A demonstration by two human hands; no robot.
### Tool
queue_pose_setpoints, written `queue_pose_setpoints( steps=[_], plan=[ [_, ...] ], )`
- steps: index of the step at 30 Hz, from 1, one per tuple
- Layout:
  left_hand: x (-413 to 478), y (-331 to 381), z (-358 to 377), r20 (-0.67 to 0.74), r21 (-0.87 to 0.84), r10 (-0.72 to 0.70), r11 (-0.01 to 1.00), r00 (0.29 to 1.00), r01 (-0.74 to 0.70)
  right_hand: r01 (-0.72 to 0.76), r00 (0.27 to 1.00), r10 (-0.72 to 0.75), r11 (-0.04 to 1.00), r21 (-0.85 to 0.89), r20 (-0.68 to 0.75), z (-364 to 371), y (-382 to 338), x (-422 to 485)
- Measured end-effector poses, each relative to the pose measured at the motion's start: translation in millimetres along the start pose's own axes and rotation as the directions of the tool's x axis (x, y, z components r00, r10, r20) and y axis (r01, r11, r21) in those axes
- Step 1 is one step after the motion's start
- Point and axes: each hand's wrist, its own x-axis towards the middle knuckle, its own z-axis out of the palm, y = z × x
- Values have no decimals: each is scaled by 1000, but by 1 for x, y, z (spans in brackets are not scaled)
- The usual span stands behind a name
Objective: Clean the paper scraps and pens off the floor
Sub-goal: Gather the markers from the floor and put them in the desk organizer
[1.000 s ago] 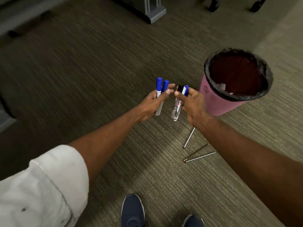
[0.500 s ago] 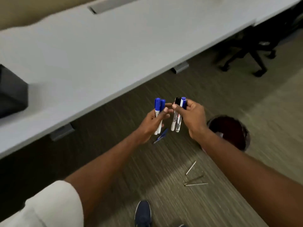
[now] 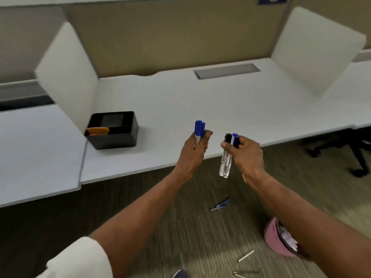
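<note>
By desk | left hand grips blue markers | right hand: mixed markers

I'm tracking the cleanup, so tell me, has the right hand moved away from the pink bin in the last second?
Yes. The right hand, gripping two markers, has risen from beside the pink bin to the front edge of the white desk.

Desk stretches wide between black tray and right divider

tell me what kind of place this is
Most likely an open-plan office: a long white desk with white privacy dividers, a tan partition wall behind it, and an office chair's wheeled base on the carpet.
</note>
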Motion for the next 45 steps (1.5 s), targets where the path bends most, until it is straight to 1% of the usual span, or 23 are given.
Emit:
queue_pose_setpoints(
  steps=[2,7,9,12,14,19,23,28,31,35,38,42,45],
  plan=[
    [-3,15,-34,-55,-23,-13,1000,998,12,19,999,-19,1000,1,39,28,-26,-4],
    [4,36,-129,-132,-116,-43,993,990,27,92,987,-90,996,-9,135,110,-85,-8],
    [10,39,-166,-154,-103,-6,995,988,-10,111,981,-110,994,4,159,146,-105,-5],
    [26,40,-215,-158,-39,40,998,987,-46,118,977,-122,993,31,175,197,-128,2],
    [42,37,-244,-159,-10,36,999,987,-38,112,977,-116,993,32,182,227,-137,10],
    [89,21,-298,-167,-24,49,998,985,-53,90,978,-91,996,9,188,288,-140,44],
    [134,1,-319,-173,-69,20,997,985,-33,97,985,-93,995,-21,149,326,-129,79],
    [183,-18,-321,-162,-159,25,986,986,-51,122,987,-114,991,-57,115,360,-110,116],
    [207,-33,-318,-150,-142,8,989,989,-30,151,985,-142,985,-83,99,376,-102,138],
    [228,-57,-318,-159,-93,-14,996,987,-1,155,983,-142,982,-112,113,394,-91,156],
    [233,-67,-322,-172,-83,-25,996,985,11,135,983,-119,984,-116,137,403,-84,165],
    [232,-86,-328,-118,-70,-61,996,991,53,79,986,-59,989,-123,157,411,-71,173],
    [231,-94,-332,-162,-33,-65,998,985,60,48,986,-26,991,-127,167,414,-60,178]
  ],
)
